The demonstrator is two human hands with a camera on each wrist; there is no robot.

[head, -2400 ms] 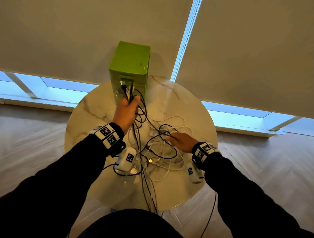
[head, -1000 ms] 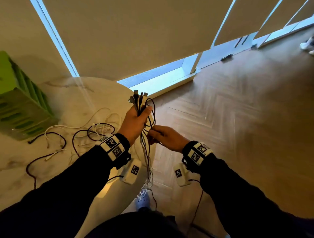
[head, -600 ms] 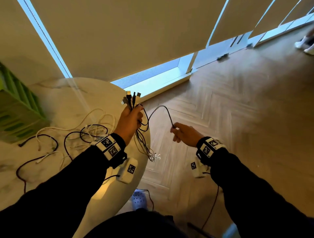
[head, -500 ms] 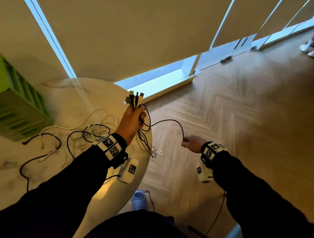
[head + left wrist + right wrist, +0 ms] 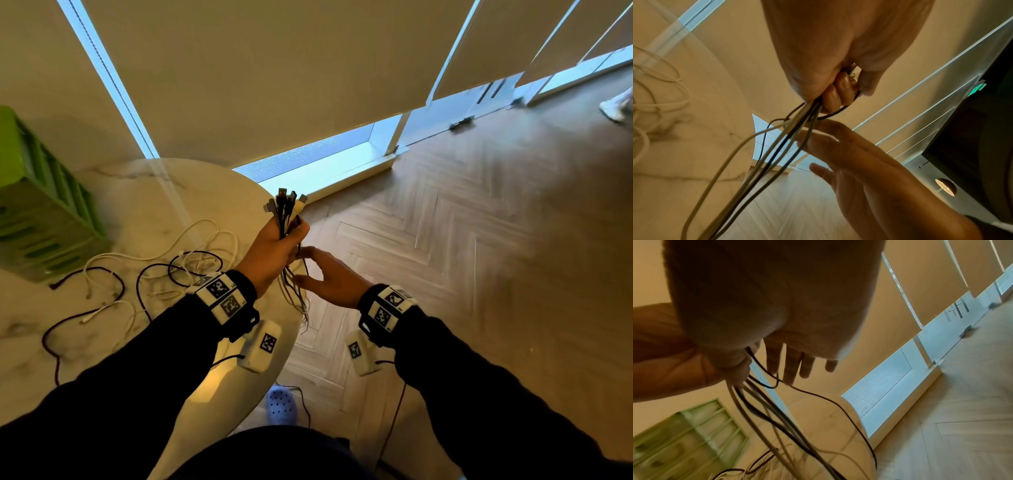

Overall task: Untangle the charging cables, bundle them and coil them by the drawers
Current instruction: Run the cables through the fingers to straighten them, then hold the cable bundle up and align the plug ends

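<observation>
1. In the head view, our left hand is clenched round a bunch of charging cables, held up over the edge of the round marble table. The plugs stick up out of the fist and the strands hang down below it, past the table edge. Our right hand is beside those hanging strands with its fingers spread and relaxed, grasping nothing. More loose cables, white and black, lie sprawled on the table top, between us and the green drawers at the far left.

2. In the left wrist view, our left hand has its fingers curled tight on the bunch, and the cables run down and away from the fist. Our right hand is open, its fingertips just at the strands.

3. In the right wrist view, our right hand shows straight fingers with one thin black strand crossing them. The cables drop from our left hand toward the table, with the green drawers beyond.
</observation>
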